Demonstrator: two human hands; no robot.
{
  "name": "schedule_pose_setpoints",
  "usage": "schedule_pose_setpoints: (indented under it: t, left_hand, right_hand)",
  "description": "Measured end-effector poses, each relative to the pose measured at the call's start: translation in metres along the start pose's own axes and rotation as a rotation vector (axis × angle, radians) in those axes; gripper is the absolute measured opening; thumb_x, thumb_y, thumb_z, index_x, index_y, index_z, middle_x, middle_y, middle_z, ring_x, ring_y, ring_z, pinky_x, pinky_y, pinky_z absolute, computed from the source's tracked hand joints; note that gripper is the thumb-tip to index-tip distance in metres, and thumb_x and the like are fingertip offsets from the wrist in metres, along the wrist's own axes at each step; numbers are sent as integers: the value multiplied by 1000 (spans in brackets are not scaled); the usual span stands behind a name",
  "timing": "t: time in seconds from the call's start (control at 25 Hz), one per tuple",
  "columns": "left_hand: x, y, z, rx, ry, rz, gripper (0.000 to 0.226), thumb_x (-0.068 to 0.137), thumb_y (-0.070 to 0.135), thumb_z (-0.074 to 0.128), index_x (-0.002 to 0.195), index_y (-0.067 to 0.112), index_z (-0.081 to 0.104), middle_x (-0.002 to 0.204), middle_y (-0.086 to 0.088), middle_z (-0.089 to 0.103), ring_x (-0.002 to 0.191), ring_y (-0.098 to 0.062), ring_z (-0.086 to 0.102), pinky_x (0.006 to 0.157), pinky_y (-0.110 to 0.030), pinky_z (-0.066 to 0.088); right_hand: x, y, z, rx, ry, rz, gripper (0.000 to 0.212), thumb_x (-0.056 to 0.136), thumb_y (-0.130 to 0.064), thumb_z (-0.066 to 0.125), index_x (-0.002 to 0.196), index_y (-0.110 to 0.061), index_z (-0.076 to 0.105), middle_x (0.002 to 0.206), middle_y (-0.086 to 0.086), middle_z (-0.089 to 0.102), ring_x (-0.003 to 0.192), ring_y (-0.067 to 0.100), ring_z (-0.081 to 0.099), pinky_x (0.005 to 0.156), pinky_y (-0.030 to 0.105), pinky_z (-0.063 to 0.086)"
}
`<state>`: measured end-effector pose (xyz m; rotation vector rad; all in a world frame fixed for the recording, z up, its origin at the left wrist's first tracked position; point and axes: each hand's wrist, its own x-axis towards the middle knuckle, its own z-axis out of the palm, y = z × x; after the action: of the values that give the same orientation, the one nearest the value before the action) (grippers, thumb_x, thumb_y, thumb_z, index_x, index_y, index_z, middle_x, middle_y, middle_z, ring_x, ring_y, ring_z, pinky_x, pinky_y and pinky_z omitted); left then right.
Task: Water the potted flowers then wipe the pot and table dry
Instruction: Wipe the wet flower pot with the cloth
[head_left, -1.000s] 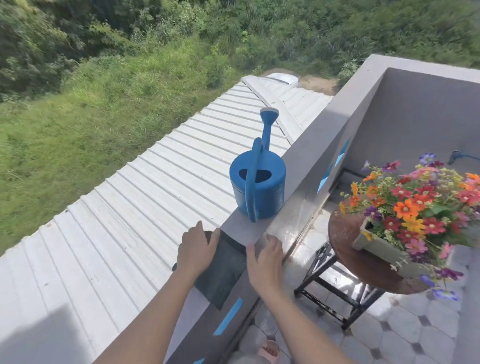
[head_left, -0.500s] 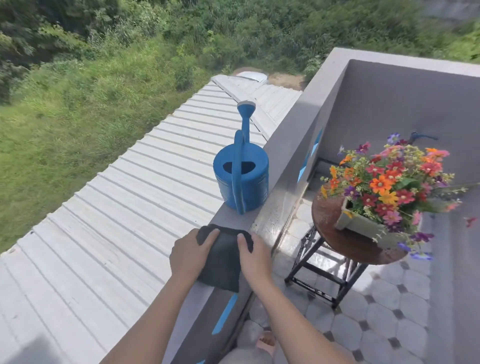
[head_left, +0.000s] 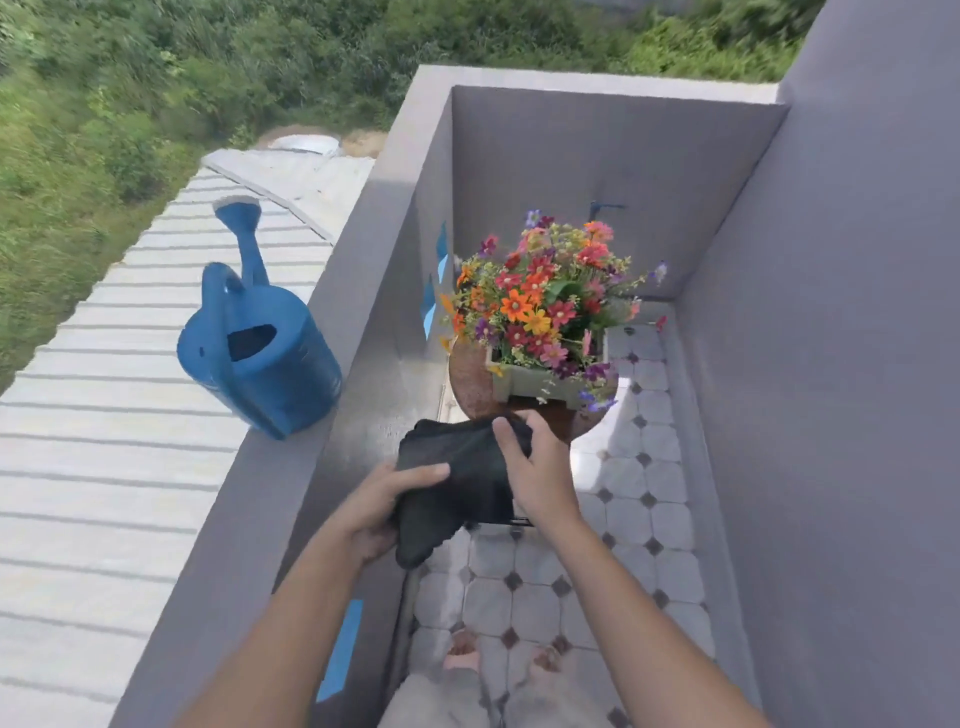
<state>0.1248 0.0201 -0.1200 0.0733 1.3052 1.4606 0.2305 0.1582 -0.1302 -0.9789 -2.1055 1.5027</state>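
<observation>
Both hands grip the dark cloth (head_left: 462, 478) between them: left hand (head_left: 382, 506) low, right hand (head_left: 537, 467) atop.

Readable text: none anywhere in view.
Watering can (head_left: 280, 374): no brand or mark legible (its side is smeared by blur).
Blue strips (head_left: 343, 649) on the parapet wall (head_left: 244, 545): plain, no writing readable.
Flower pot (head_left: 524, 384): no label readable.
Cloth (head_left: 467, 467): no tag readable.
</observation>
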Motion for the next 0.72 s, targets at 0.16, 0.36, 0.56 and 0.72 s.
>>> schedule_pose_setpoints:
  t: [0.16,0.36,0.56,0.72]
  left_hand:
    - [32,-16,4,-191,-26,5,54,67,17,78,115,2,59,92,-16,72,78,-26,70,59,-34,57]
    - [76,-24,-10,-364,237,-55,33,89,31,56,108,4,60,91,-12,74,90,-23,68,80,-37,56]
    - [121,-9,-2,-516,378,79,28,95,33,48,97,7,58,88,-9,73,81,-17,69,76,-33,57]
    - [153,4,13,-562,484,214,22,97,33,45,94,14,56,87,-2,71,88,-15,62,90,-35,49]
  right_hand:
    - [8,30,-22,-136,4,7,32,93,-38,52,111,-12,58,93,-5,62,85,7,57,68,7,41]
    - [36,72,-62,-455,196,-191,29,96,-26,38,97,-7,60,93,6,63,85,20,57,74,21,42]
    - [105,88,-83,-781,-7,-393,31,86,4,56,117,5,58,112,23,63,104,36,60,88,44,54]
    - [146,97,-82,-1055,-246,-601,40,73,0,75,111,6,63,106,20,68,99,33,66,83,38,57]
